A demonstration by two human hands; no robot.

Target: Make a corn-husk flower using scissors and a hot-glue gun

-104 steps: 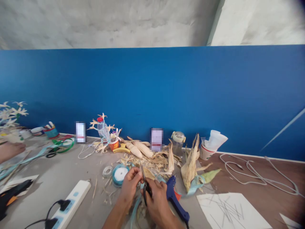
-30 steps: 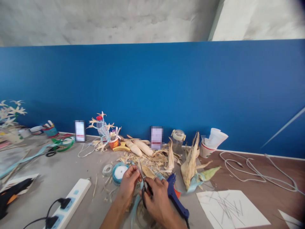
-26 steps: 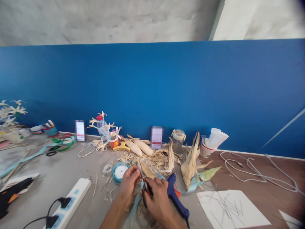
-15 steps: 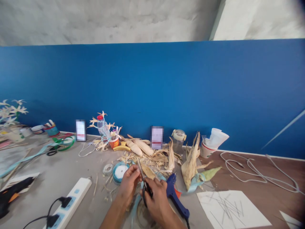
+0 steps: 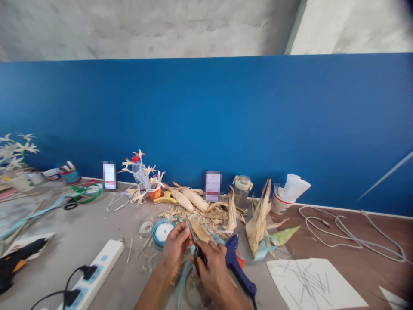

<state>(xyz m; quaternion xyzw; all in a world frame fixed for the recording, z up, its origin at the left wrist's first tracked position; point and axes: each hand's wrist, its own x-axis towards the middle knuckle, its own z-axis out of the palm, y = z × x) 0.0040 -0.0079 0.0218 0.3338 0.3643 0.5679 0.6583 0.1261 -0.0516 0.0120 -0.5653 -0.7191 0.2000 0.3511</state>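
Note:
My right hand (image 5: 211, 260) is wrapped round the dark handles of a pair of scissors (image 5: 191, 231), whose blades point up and away from me. Close by the blades, my left hand (image 5: 176, 247) is closed in a pinch; whatever sits between its fingertips is too small to make out. A spool of blue ribbon (image 5: 158, 234) lies just left of that hand. Behind both hands spread dried corn husk scraps (image 5: 209, 218). Beside my right hand rests a blue glue gun (image 5: 238, 267).
At left are a power strip (image 5: 106, 254) and a black glue gun (image 5: 22, 260). Husk flowers on a bottle (image 5: 138, 170), a jar (image 5: 241, 189) and a paper cup (image 5: 280, 203) stand along the blue partition (image 5: 206, 116). White paper (image 5: 290, 288) with thin sticks lies at right.
The scissor blades have opened and closed slightly while both hands stay nearly in place. Another person's hand, at the far left earlier, is gone from view. The view has tilted slightly.

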